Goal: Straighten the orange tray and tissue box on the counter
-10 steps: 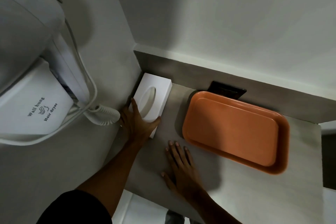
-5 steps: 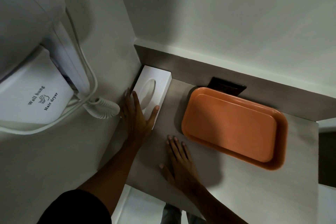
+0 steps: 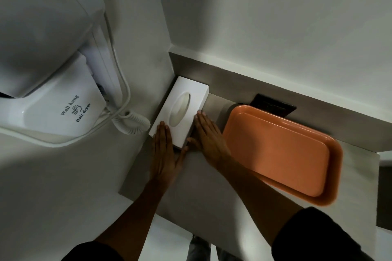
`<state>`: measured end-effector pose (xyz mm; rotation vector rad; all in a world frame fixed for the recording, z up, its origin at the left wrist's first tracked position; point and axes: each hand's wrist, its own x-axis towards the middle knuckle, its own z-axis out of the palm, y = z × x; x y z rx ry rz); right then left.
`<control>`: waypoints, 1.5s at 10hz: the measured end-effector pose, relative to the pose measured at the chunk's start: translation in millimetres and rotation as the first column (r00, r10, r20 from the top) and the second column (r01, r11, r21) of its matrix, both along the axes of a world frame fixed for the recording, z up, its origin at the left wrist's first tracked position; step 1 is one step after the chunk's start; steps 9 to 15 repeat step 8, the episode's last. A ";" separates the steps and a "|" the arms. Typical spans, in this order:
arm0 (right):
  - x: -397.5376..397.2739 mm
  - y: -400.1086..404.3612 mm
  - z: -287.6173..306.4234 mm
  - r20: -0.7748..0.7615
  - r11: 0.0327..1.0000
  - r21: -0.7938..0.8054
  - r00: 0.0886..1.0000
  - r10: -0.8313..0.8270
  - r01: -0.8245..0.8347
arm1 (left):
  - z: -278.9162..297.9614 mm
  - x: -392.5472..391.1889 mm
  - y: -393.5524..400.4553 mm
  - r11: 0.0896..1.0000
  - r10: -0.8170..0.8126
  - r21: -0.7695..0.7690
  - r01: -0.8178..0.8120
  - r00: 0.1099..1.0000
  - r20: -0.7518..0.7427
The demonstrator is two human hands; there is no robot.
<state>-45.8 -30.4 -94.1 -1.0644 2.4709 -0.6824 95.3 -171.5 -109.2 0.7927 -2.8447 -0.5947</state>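
Tissue box [image 3: 180,110] — white, oval slot on top — lies in the back left corner of the counter [image 3: 203,193], its long side along the left wall, far end near the grey backsplash [image 3: 233,82].

Left hand [image 3: 164,157]: flat, fingers straight and together, fingertips laid on the near left corner of the box top; thumb spread out to the right in front of the box's near end. Nothing gripped.

Right hand [image 3: 209,135]: also flat and extended, fingers lying alongside the right long side of the box; contact with that side looks likely, but the edge is in shadow and I cannot confirm it. Thumb points left toward the left thumb, near the box's front corner. Nothing gripped.

The box thus sits between the two hands, both open.

Orange tray [image 3: 277,154]: right of the box, just beside the right hand and forearm, set at an angle to the backsplash — far corner near a dark wall plate [image 3: 273,105]. Tray interior holds nothing visible. Slot contents of the box not discernible.

Wall-hung hair dryer [image 3: 63,82] on the left wall, coiled cord [image 3: 132,123] hanging close to the box.
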 end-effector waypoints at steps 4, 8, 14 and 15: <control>-7.6 -27.1 -7.5 -0.002 1.000 0.000 1.000 -0.024 0.024 | -13.9 0.1 -33.4 0.983 -0.089 -0.166 0.077 0.994 -0.064; 10.8 -10.9 3.9 -0.043 0.998 -0.047 0.999 -0.032 0.030 | 9.6 6.3 -41.9 0.975 -0.172 -0.132 0.176 0.984 0.046; 10.8 -10.9 3.9 -0.043 0.998 -0.047 0.999 -0.032 0.030 | 9.6 6.3 -41.9 0.975 -0.172 -0.132 0.176 0.984 0.046; 10.8 -10.9 3.9 -0.043 0.998 -0.047 0.999 -0.032 0.030 | 9.6 6.3 -41.9 0.975 -0.172 -0.132 0.176 0.984 0.046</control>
